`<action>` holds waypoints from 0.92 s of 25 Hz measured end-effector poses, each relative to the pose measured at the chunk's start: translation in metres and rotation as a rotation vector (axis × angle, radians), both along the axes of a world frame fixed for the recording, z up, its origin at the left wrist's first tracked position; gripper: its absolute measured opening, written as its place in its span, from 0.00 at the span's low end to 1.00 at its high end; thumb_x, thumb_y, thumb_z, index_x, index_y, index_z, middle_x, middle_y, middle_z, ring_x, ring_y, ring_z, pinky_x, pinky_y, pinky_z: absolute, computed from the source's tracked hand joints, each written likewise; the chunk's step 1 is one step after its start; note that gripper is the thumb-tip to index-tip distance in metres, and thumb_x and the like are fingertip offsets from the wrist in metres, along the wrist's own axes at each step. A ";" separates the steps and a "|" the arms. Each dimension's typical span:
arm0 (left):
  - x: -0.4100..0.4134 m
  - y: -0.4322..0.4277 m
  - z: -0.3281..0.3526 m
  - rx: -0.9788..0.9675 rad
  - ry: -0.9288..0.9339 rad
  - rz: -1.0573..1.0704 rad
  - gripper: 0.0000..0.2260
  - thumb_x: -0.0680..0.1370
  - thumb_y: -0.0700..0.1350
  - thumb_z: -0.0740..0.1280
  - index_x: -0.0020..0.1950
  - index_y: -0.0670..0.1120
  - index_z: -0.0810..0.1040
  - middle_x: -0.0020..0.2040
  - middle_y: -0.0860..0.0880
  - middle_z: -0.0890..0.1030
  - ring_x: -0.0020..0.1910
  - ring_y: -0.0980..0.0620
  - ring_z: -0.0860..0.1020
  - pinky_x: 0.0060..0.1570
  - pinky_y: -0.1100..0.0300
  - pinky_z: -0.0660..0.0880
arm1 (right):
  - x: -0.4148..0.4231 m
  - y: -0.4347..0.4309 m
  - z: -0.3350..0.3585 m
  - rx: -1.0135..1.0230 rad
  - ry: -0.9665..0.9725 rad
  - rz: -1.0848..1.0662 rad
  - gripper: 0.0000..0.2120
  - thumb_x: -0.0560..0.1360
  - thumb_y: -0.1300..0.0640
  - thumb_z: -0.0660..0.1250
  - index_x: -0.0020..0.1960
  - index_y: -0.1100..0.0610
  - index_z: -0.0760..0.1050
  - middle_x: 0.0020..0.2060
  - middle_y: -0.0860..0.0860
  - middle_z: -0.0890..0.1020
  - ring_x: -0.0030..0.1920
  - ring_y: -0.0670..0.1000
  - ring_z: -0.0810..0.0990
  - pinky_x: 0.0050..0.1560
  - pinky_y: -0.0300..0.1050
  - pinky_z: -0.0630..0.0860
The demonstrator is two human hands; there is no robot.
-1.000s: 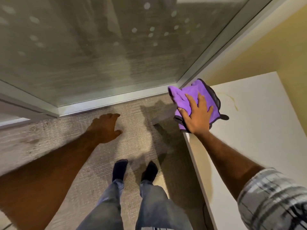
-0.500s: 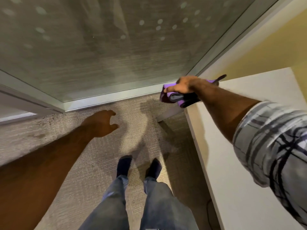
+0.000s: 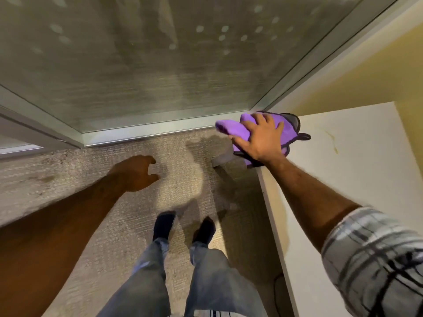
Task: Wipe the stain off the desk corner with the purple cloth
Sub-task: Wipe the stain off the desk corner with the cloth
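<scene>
Right hand (image 3: 262,139) flat on purple cloth (image 3: 242,131), desk (image 3: 357,179) corner

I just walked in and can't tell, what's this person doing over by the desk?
A person is wiping a white desk at its far corner. The right hand presses flat on a purple cloth that hangs partly over the desk's edge. A thin yellowish stain shows on the desktop to the right of the cloth, uncovered, so the job isn't finished. The left hand is empty, held out over the carpet.
</scene>
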State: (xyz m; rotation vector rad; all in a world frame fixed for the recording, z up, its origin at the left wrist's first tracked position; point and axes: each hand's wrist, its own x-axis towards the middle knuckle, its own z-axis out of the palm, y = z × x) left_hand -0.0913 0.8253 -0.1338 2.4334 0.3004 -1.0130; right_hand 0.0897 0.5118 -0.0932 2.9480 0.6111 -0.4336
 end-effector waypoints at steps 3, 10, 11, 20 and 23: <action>-0.006 0.004 -0.003 0.022 0.007 -0.016 0.30 0.77 0.60 0.64 0.75 0.48 0.65 0.74 0.43 0.70 0.69 0.43 0.71 0.67 0.46 0.70 | 0.028 0.038 0.013 -0.131 0.106 -0.055 0.29 0.69 0.28 0.59 0.50 0.51 0.79 0.52 0.58 0.82 0.52 0.61 0.77 0.61 0.65 0.68; -0.013 -0.004 -0.003 0.050 -0.028 -0.011 0.30 0.77 0.61 0.64 0.74 0.48 0.66 0.72 0.43 0.71 0.69 0.42 0.71 0.65 0.47 0.71 | -0.014 -0.016 0.012 -0.163 0.116 0.454 0.35 0.68 0.26 0.62 0.67 0.44 0.76 0.74 0.55 0.67 0.77 0.63 0.56 0.69 0.78 0.54; -0.014 -0.006 -0.004 0.045 -0.036 -0.006 0.29 0.77 0.60 0.64 0.74 0.48 0.66 0.72 0.43 0.72 0.69 0.42 0.71 0.65 0.47 0.71 | -0.021 -0.026 0.012 -0.068 0.113 0.419 0.36 0.68 0.24 0.59 0.67 0.44 0.76 0.77 0.53 0.64 0.79 0.62 0.52 0.70 0.79 0.50; -0.012 -0.006 -0.004 0.068 -0.029 -0.013 0.29 0.77 0.60 0.65 0.74 0.48 0.66 0.72 0.43 0.72 0.68 0.42 0.72 0.64 0.47 0.71 | -0.031 -0.004 -0.015 -0.148 -0.048 0.024 0.22 0.73 0.46 0.72 0.66 0.47 0.76 0.81 0.56 0.48 0.79 0.66 0.46 0.71 0.76 0.53; -0.007 -0.013 0.001 0.058 -0.024 -0.018 0.29 0.77 0.59 0.65 0.75 0.48 0.65 0.73 0.43 0.70 0.69 0.41 0.70 0.66 0.46 0.71 | -0.062 -0.031 -0.017 -0.153 -0.074 0.065 0.21 0.75 0.50 0.71 0.68 0.46 0.76 0.81 0.54 0.45 0.79 0.64 0.43 0.74 0.73 0.50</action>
